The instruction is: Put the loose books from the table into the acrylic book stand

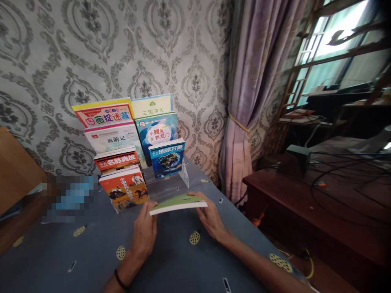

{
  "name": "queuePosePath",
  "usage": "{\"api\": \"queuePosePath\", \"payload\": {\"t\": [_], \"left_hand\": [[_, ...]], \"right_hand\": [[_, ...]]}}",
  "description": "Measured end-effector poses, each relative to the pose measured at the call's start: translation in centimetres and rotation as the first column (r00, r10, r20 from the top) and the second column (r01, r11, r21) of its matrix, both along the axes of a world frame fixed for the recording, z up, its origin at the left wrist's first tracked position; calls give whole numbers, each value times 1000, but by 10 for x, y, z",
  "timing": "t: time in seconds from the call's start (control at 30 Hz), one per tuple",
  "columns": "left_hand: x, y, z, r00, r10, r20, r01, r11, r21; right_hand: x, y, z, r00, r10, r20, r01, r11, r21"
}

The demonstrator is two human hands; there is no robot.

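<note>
A thin green-covered book [179,206] is held level above the table, its white page edge facing me. My left hand [145,228] grips its left end with fingers closed on it. At the other end, my right hand [211,217] pinches the book, thumb on top. Just beyond it is a clear tiered stand [185,176]. Its left column bears several books, with an orange book [125,189] in front. In the right column, a blue book with a globe [167,159] stands before a teal book [160,126] and a pale-yellow book [152,106].
A dark blue patterned cloth [171,260] covers the table. At left are another person's arm [18,228], a pixelated blue patch and a brown wooden panel [18,171]. A patterned wall stands behind. On the right are a tied purple curtain [244,101] and a dark red desk [305,203] with cables.
</note>
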State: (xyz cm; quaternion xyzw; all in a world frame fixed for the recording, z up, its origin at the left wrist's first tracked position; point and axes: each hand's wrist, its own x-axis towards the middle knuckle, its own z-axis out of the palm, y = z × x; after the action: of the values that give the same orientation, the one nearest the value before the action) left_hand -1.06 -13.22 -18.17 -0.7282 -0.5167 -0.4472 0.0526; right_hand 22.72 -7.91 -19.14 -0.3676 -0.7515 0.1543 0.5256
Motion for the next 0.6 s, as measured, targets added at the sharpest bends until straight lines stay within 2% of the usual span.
{"api": "queuePosePath", "payload": {"t": [0.1,0.3,0.5,0.6], "left_hand": [[8,10,14,999,29,-16,-30,999,-45],[15,31,44,1000,14,-22,-13,999,45],[11,47,77,997,60,-53,-52,988,142],[11,54,94,992,105,-71,-92,981,172]], "right_hand": [[-1,21,6,998,-1,-65,1,1000,0],[-6,53,26,988,18,-151,-4,996,93],[-13,73,59,983,44,-177,-8,979,202],[-17,80,79,984,20,-177,19,976,216]]}}
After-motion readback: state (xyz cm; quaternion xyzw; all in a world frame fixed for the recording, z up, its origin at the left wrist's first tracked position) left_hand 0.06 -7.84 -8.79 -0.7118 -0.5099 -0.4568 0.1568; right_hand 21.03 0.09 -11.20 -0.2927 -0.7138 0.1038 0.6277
